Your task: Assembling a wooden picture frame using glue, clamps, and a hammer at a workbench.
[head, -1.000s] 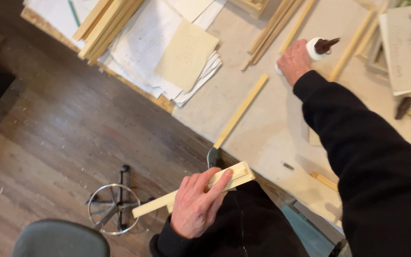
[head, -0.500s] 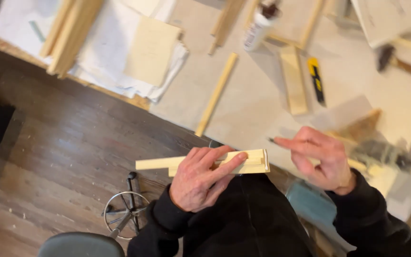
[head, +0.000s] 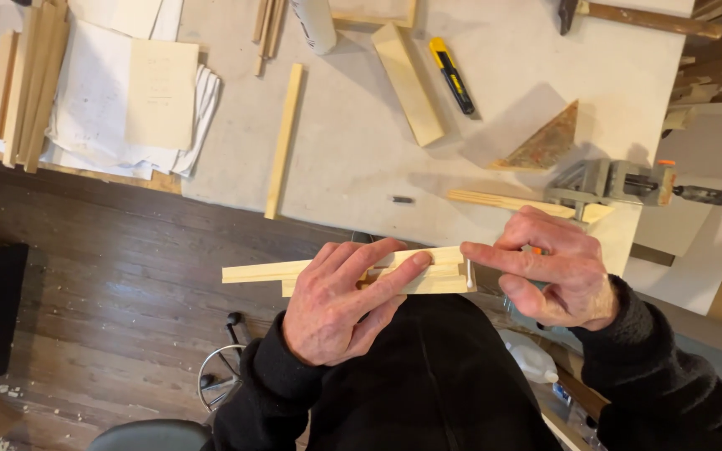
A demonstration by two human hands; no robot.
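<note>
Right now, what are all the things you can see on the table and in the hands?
wood strips: a stacked bundle, pale, held over the lap
loose wood stick: one, pale, on the table
wood block: one, pale, on the table
utility knife: one, yellow and black, beside the block
triangle piece: one, brown, on the table
clamp: one, grey, table's right edge
paper stack: one pile, white, left
left hand: grips the strips
right hand: fingertip at the strips' end
</note>
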